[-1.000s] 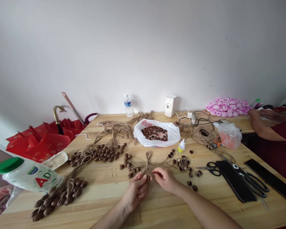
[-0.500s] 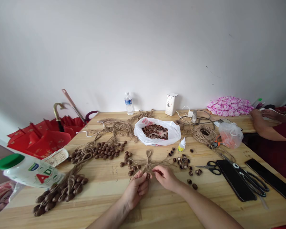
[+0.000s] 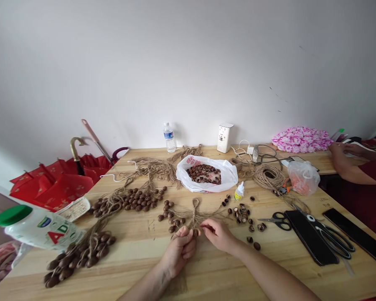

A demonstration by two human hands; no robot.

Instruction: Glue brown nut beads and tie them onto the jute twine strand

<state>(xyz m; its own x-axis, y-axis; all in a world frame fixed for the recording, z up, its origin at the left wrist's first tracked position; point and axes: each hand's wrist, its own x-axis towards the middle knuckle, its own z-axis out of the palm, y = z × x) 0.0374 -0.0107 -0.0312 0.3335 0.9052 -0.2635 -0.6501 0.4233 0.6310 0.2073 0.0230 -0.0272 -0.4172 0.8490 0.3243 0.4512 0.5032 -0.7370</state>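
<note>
My left hand [image 3: 182, 251] is closed around a brown nut shell [image 3: 195, 232], held at the front middle of the table. Close on its right, my right hand [image 3: 219, 236] pinches with thumb and forefinger at a thin strand, probably twine; its tip is too small to make out. Just beyond the hands lies a looped, knotted twine piece [image 3: 195, 205], its strands spreading to both sides. Nut shells [image 3: 172, 211] sit at the left strands' ends. Several loose half shells [image 3: 242, 212] and a small glue bottle [image 3: 239, 191] stand to the right.
Behind is a white plastic bag [image 3: 228, 184] of shells, with a twine coil [image 3: 268, 176] to its right. Scissors [image 3: 278, 221] and a black phone [image 3: 310, 237] lie at right. Finished-looking shell bunches [image 3: 78, 259] and a white bottle [image 3: 40, 230] are left. Another person's arm [image 3: 347, 167] rests far right.
Both hands keep nearly the same place and grip at the shell. The view has shifted very slightly; nothing else visibly moved.
</note>
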